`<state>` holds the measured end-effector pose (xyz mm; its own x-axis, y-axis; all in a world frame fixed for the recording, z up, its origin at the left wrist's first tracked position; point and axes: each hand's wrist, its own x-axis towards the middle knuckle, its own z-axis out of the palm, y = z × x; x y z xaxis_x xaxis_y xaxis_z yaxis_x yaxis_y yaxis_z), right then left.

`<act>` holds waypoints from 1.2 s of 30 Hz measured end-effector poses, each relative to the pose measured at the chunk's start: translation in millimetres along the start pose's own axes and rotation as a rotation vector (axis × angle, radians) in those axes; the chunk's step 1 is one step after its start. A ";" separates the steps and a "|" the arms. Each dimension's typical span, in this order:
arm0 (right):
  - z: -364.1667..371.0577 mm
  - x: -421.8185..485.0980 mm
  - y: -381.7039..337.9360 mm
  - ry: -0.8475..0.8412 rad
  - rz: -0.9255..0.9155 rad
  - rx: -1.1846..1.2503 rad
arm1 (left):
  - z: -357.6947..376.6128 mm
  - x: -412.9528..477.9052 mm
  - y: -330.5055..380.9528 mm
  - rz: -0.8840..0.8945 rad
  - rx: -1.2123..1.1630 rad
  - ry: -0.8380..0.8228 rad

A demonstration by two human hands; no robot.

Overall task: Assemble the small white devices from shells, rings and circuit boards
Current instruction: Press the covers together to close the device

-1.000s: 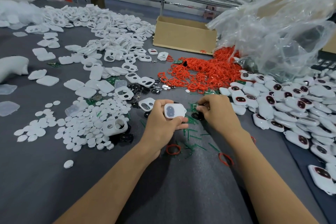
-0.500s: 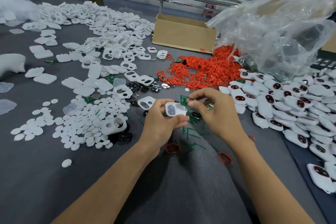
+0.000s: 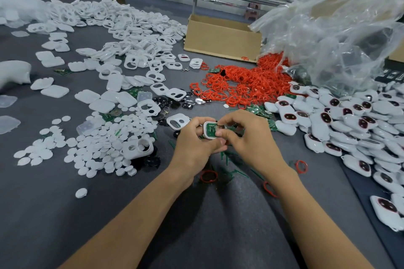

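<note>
Broadly, from my remote seat I look down on a grey cloth surface (image 3: 43, 214) that fills the view and carries everything. A crumpled clear bag (image 3: 338, 28) bulks up at the far right. A wide drift of loose white shells (image 3: 113, 22) spreads across the far left, many with two cut-out openings. Down the right side lies a heap of devices (image 3: 349, 120), white with dark red-rimmed windows. An open brown box (image 3: 220, 39) stands at the back, between the shells and the bag. Just in front of it a mound of red rings (image 3: 244, 85) touches the foot of the bag. Nearer on the left a scatter of small white discs (image 3: 105, 144) covers the cloth. Both bare forearms reach in from the bottom edge and meet at the centre. My left grip (image 3: 192, 144) is curled round one shell (image 3: 205, 136), held just above the cloth with its hollow side up. My right grip (image 3: 247, 135) pinches a green board (image 3: 210, 128) with thumb and forefinger; the board sits inside that shell. Whether it is fully seated I cannot tell. Green slivers (image 3: 229, 159) lie under the wrists, and one ring (image 3: 208, 176) lies alone on the cloth just below the left wrist.
</note>
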<state>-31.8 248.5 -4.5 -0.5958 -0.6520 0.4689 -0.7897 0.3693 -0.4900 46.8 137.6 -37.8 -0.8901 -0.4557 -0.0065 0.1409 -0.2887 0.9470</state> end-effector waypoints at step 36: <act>-12.4 68.9 44.2 0.022 0.300 -0.194 | 1.4 0.7 6.5 -0.103 -0.076 0.086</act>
<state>-109.6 228.2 15.3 -0.8068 -0.4818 0.3420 -0.5908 0.6626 -0.4603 46.5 136.6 -31.2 -0.8614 -0.4903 -0.1330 0.0863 -0.3993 0.9128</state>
